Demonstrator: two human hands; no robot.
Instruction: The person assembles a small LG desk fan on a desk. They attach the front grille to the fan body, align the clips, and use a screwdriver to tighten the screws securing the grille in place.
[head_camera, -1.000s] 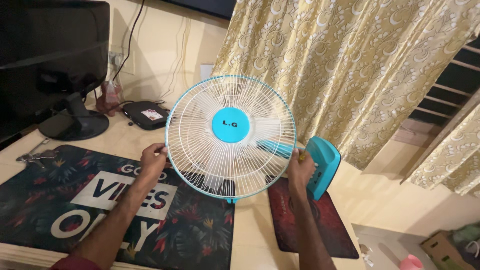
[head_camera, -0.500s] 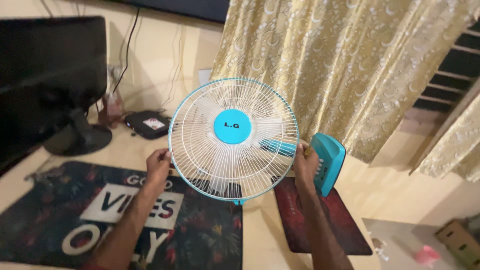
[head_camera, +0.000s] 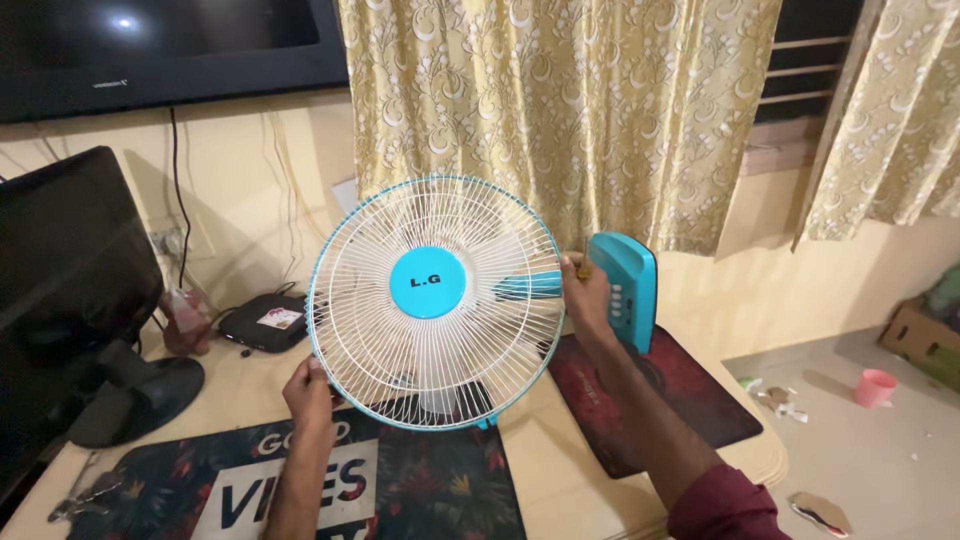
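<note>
Firmly clamped: left hand on table fan grille's lower-left rim, right hand on right rim, above desk.

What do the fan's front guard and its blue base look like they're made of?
Fan guard: thin white wire spokes, probably painted or coated metal, ringed by a blue rim that looks plastic. Blue base: smooth moulded plastic with a slight sheen and rounded corners. The left hand and right hand grip the guard's rim.
</note>
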